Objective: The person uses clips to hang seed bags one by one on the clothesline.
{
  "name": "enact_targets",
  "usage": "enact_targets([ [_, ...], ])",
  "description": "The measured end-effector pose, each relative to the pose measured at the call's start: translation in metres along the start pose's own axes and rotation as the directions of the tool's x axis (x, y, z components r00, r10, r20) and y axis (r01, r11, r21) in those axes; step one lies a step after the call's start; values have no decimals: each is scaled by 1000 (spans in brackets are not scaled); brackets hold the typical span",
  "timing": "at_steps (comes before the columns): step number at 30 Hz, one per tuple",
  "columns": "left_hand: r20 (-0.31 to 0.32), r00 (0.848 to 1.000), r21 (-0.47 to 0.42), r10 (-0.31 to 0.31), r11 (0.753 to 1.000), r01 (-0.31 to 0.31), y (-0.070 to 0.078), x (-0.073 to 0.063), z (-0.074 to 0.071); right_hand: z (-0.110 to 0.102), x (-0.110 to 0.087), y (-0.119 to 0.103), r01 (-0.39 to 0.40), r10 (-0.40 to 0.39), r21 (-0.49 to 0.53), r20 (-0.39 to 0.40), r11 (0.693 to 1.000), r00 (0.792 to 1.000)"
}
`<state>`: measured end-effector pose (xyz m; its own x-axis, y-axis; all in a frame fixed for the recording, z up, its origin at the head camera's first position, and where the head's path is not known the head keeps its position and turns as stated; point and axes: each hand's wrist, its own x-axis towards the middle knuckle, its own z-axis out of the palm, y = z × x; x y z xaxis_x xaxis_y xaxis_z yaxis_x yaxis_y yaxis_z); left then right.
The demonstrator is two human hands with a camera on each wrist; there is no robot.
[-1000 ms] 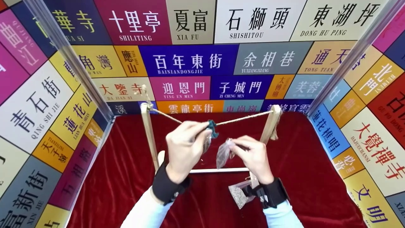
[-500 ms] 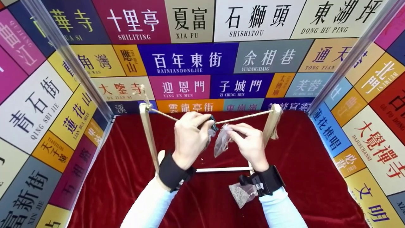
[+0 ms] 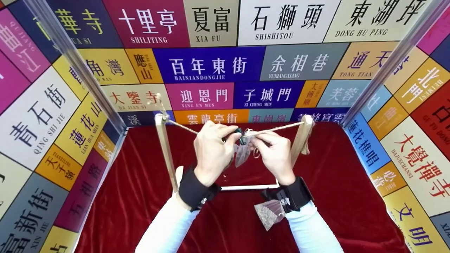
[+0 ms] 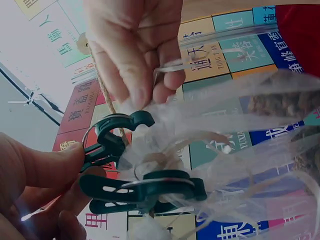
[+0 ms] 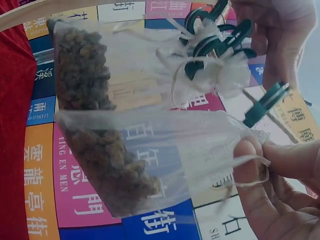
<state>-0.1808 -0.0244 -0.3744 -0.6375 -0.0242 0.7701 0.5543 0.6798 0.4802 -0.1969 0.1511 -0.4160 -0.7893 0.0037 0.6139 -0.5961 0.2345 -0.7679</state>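
Note:
My left hand (image 3: 214, 151) pinches the handles of a green plastic clip (image 4: 107, 140) at the middle of the rope (image 3: 284, 127). My right hand (image 3: 276, 151), close beside it, pinches the gathered neck of a sheer drawstring bag (image 5: 170, 160) holding brown dried pieces. The bag's neck is right at the clip's jaws in the right wrist view. Another green clip (image 4: 160, 190) grips a second sheer bag (image 5: 85, 70), also with brown contents. Thin drawstrings hang loose around both bags.
The rope runs between two wooden posts (image 3: 165, 154), (image 3: 300, 140) joined by a low white bar (image 3: 249, 187). On the red cloth (image 3: 225, 228) lies a clear bag of greyish bits (image 3: 268, 215), partly behind the right wrist strap. Printed sign panels (image 3: 211, 66) surround the cloth.
My right hand has moved up and left, bringing its bag to the rope beside the clip. My left hand has shifted slightly up and right, still pinching the clip.

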Motion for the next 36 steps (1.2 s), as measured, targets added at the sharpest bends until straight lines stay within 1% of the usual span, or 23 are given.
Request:
enact_targets([
  [4,-2,1000,14,-13,1000,13,1,0,1,5,2,-4,-10,10,28,-22,1000,1000],
  [7,12,1000,38,-10,999,10,3,0,0,6,2,-4,-53,55,62,-25,997,998],
  [10,56,998,71,-9,997,5,6,0,-2,6,1,-4,-100,102,112,-7,989,995],
  [12,96,995,93,-20,996,11,8,1,-4,6,1,-4,-112,113,120,4,986,994],
  [17,192,980,146,-51,989,23,12,3,-9,5,1,-1,-86,85,113,18,990,996],
  [19,211,976,157,-49,987,16,13,3,-11,4,1,1,-84,82,121,27,989,996],
  [21,215,976,158,-38,987,3,13,1,-12,3,0,3,-87,83,116,39,989,996],
  [24,179,984,134,13,990,-37,13,-3,-16,0,-2,6,-95,88,111,71,989,994],
  [27,116,990,84,79,992,-89,11,-9,-22,-6,-5,10,-99,89,94,103,991,991],
  [29,74,990,46,119,991,-122,8,-15,-27,-13,-9,15,-91,84,63,112,994,990],
  [31,29,988,12,154,988,-154,3,-23,-33,-19,-14,21,-70,69,6,103,998,992],
  [33,-18,982,-3,186,983,-186,-2,-31,-38,-25,-20,29,-44,47,-45,86,998,995],
  [36,-84,968,-21,236,971,-238,-12,-42,-43,-33,-31,38,2,4,-106,55,994,998],
])
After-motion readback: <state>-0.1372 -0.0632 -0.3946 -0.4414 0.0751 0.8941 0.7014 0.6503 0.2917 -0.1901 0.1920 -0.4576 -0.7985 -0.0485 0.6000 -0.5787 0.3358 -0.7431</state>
